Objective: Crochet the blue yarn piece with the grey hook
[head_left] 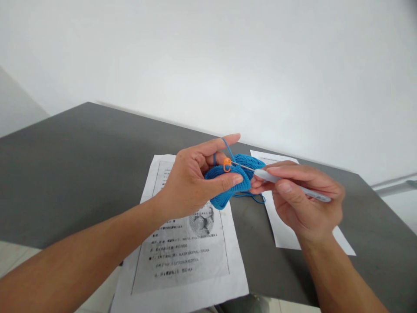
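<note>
Head: right fingers [298, 172] snug around hook [267, 175].

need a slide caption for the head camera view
Left hand pinches blue crochet with an orange clip; right hand holds a hook, with yarn and papers on the table.

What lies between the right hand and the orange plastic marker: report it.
In the head view, a slim, pale-handled crochet hook runs from the right hand toward the orange plastic marker, with a blue yarn bundle showing behind.
</note>
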### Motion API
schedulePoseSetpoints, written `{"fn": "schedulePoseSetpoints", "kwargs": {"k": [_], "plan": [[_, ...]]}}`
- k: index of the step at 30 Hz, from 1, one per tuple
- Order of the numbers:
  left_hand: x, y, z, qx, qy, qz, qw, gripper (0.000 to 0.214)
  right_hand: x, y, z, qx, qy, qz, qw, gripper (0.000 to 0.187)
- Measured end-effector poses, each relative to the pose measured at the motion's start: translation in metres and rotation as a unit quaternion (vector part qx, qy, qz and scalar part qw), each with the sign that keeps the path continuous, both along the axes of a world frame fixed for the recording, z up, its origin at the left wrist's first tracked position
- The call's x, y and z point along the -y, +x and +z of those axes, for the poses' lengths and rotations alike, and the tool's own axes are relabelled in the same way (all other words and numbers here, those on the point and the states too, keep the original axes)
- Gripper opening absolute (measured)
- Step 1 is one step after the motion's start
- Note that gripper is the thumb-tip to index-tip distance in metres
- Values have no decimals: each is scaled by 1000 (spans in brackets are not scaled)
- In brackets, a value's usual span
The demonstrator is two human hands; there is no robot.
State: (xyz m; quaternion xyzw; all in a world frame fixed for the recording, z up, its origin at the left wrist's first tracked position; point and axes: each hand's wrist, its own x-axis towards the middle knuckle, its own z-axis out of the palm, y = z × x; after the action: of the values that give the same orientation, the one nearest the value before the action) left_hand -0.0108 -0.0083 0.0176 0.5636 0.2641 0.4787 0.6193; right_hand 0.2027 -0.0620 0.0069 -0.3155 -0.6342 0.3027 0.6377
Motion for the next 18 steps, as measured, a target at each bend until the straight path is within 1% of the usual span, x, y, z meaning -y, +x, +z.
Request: {"fn": "schedulePoseSetpoints", "kwargs": {"k": [4,11,15,18], "plan": [[0,0,0,-2,17,-13,1000,80,-2,8,1,29,19,9,999,17],[0,0,-1,-14,24,-11,1000,78,-1,16,5,50,28,5,998,17],[-1,-1,-3,-24,47,-20,998,77,-1,20,8,74,43,10,996,19],[-1,-1,-3,-32,58,-5,998,76,-1,22,10,103,66,2,992,20]]}}
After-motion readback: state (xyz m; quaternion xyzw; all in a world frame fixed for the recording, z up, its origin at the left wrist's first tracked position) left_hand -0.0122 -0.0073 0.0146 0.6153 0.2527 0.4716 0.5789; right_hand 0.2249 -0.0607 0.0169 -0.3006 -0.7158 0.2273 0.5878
